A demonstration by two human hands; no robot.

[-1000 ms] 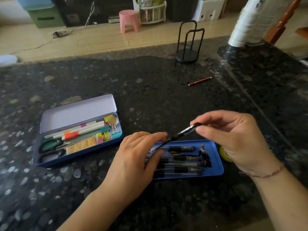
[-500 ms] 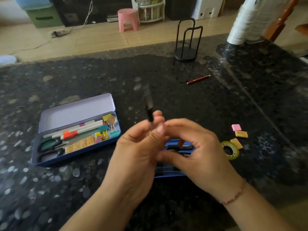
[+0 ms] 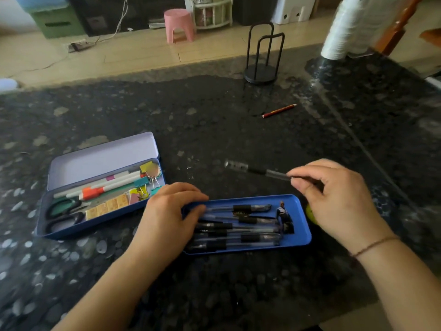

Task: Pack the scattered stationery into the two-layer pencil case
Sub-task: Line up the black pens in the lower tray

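A blue inner tray (image 3: 299, 237) lies in front of me with several black gel pens (image 3: 241, 231) in it. My left hand (image 3: 167, 216) rests on the tray's left end, fingers on the pens. My right hand (image 3: 334, 199) pinches one end of a clear black pen (image 3: 257, 170), held level above the table behind the tray. The open pencil case (image 3: 100, 161) sits at the left, lid up, holding scissors (image 3: 64, 210), markers, binder clips and yellow erasers. A red pencil (image 3: 279, 110) lies far back on the table.
A yellow-green tape roll (image 3: 310, 215) peeks out under my right hand. A black wire stand (image 3: 261, 72) is at the table's far edge, a white roll (image 3: 346, 27) at the back right. The dark speckled table (image 3: 214, 130) ends at a wooden floor.
The pen passed from both hands to my right hand alone, which swung right and back. My left hand dropped onto the tray's left end.
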